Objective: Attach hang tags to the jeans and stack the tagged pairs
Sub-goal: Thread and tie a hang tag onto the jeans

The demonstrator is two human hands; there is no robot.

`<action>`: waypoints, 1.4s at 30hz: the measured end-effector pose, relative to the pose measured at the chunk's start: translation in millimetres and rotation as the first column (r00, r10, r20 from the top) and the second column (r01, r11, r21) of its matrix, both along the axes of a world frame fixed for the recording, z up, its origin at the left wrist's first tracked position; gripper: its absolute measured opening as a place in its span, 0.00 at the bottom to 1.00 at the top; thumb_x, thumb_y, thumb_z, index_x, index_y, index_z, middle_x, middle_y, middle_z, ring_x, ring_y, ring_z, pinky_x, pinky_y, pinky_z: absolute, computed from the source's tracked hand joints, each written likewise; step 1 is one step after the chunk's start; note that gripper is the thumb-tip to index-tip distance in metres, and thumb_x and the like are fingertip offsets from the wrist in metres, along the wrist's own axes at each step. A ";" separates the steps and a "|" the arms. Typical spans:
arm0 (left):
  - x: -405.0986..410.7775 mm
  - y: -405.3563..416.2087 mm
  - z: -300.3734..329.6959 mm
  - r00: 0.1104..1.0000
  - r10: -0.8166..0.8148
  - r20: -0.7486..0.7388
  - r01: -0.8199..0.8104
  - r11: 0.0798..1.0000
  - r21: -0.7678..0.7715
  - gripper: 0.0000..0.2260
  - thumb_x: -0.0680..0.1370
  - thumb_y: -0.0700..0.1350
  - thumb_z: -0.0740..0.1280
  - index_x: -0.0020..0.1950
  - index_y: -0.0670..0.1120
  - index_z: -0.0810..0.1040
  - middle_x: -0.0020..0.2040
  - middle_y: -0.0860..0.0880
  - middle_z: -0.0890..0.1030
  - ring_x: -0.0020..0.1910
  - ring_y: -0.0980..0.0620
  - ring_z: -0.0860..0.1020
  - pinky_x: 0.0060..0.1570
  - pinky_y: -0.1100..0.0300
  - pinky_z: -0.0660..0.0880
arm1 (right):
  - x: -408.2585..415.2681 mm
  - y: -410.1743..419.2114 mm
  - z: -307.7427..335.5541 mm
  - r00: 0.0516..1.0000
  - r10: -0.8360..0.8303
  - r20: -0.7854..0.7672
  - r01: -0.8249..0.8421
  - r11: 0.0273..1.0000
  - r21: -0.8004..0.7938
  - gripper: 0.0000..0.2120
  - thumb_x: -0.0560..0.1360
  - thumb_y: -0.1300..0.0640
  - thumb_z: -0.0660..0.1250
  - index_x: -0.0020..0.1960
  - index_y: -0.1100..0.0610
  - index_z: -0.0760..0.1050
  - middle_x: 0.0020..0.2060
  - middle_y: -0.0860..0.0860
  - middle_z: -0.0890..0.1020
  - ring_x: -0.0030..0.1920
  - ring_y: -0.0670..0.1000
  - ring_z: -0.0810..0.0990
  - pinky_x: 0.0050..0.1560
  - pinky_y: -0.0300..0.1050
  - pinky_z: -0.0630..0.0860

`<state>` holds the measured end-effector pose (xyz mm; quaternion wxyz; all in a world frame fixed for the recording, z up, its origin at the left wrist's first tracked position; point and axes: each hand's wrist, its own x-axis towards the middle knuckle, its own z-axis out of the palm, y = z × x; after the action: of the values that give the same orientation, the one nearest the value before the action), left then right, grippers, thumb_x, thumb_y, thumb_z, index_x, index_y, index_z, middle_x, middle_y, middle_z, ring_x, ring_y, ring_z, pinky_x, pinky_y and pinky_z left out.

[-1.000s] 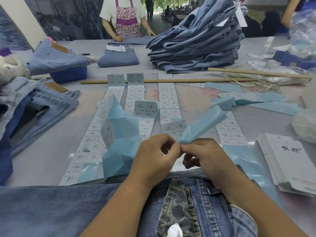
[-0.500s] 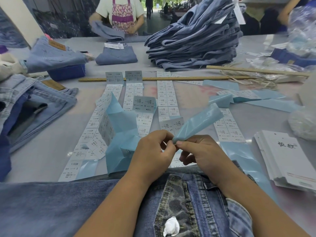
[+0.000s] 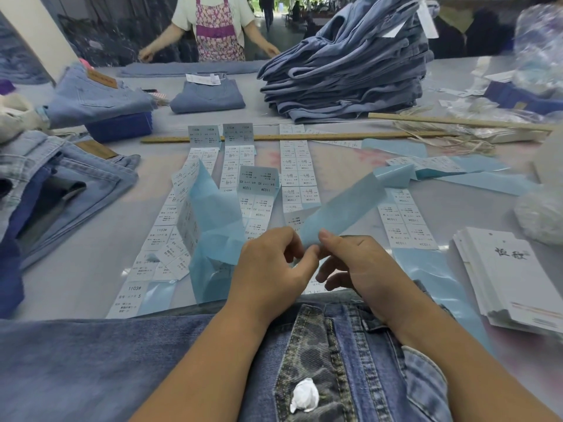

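Blue backing strip [image 3: 341, 208] pinched between left hand [image 3: 271, 266] and right hand [image 3: 362, 269] fingertips, raised slightly higher than before. Label peeling apparently continuing; tagging pending.

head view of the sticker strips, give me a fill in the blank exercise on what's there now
1. Both hands, left hand and right hand, pinch the end of a light ____ backing strip.
2. The stack of white hang tags lies to the person's ____.
3. The crumpled white scrap sits on the ____-print pocket.
4. A long wooden ____ lies across the table beyond the sticker strips.

Missing words: blue; right; leopard; ruler
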<state>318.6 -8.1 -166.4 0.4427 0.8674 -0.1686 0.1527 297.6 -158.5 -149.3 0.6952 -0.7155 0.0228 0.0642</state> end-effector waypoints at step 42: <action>3.4 13.0 8.4 0.991 0.037 -0.127 -0.111 0.753 -0.648 0.05 0.72 0.43 0.59 0.36 0.46 0.69 0.27 0.54 0.70 0.29 0.55 0.66 0.28 0.65 0.65 | 15.0 -8.9 -15.7 0.900 -0.382 -0.210 0.384 0.923 -0.033 0.21 0.79 0.51 0.62 0.33 0.61 0.79 0.24 0.53 0.77 0.22 0.48 0.70 0.23 0.38 0.67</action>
<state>322.0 4.9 -158.1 0.7194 0.6710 -0.0463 0.1732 312.6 -167.4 -165.0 0.6910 -0.6830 0.2368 0.0024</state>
